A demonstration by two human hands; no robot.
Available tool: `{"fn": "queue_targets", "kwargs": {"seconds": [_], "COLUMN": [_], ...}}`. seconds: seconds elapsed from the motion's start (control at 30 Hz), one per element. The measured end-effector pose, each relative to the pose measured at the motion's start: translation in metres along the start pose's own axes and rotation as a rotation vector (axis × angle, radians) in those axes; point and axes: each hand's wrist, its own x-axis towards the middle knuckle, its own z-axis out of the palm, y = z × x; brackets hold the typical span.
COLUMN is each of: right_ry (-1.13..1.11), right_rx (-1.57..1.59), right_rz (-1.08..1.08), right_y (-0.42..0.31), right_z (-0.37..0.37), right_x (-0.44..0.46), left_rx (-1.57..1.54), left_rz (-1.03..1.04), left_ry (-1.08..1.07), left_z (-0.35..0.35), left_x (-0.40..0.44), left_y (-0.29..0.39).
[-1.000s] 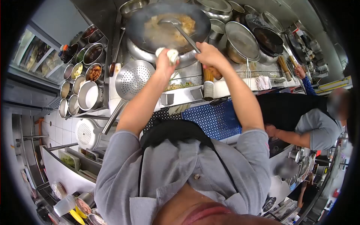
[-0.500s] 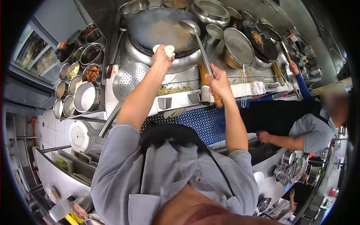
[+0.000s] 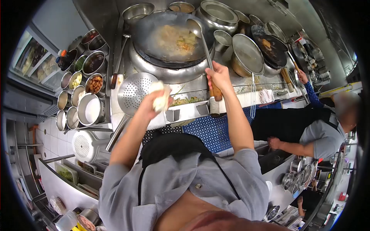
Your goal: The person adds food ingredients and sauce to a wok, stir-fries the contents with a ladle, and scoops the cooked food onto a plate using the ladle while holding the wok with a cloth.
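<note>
My left hand (image 3: 147,104) is closed around a bunched white cloth (image 3: 161,101), slightly blurred, beside the perforated strainer (image 3: 133,90). Wrapped round the wooden handle of a long metal ladle (image 3: 207,50), my right hand (image 3: 220,77) is in front of the stove. The ladle's bowl lies at the right inner side of a large dark wok (image 3: 140,44). Inside the wok, yellowish and orange food pieces (image 3: 185,41) sit in steaming liquid.
Metal pots of ingredients (image 3: 95,84) crowd the left side. A wire-handled strainer pot (image 3: 247,54) and a second wok (image 3: 279,57) stand to the right. A co-worker (image 3: 323,127) holds a long-handled tool there. A white stool (image 3: 85,146) is at lower left.
My left hand has drawn back from the wok's near rim toward my body, carrying the cloth. My right hand has moved slightly up and left on the ladle. More coloured food shows in the wok.
</note>
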Motion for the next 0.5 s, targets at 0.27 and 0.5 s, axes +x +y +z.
{"fn": "queue_targets", "kwargs": {"seconds": [0.27,0.5], "right_ry": [-0.059,-0.433], "right_rx": [0.074,-0.305], "right_rz": [0.092,0.118], "right_y": [-0.020,-0.065], "right_z": [0.028,0.028], "right_x": [0.119,0.080], "left_rx": [0.208,0.166], "left_rz": [0.115,0.123], "left_ry": [0.123,0.207], "left_z": [-0.034,-0.034], "left_x": [-0.120,-0.129], "left_y": [-0.019,-0.029]}}
